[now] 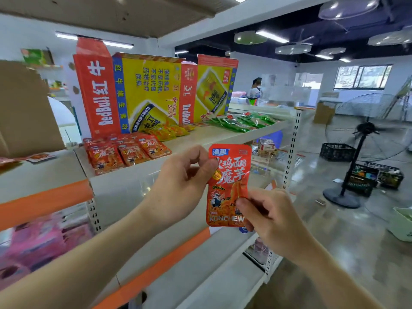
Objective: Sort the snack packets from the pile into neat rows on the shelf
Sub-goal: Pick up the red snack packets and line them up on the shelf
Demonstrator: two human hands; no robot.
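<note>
Here: red packet point(228, 186) upright between hands; left hand point(182, 181) pinches top, right hand point(269, 219) bottom.

The left hand point(180, 181) covers the first printed character on the packet point(229, 175), and the right hand point(269, 217) hides the packet's lower right corner. Both forearms run off the bottom edge. Pink goods point(38, 244) at lower left are blurred, and what they are cannot be told. A cardboard box point(22, 108) is cut by the left edge, a pale bin point(401, 221) by the right. A far-off person point(255, 88) is too small to make out.
</note>
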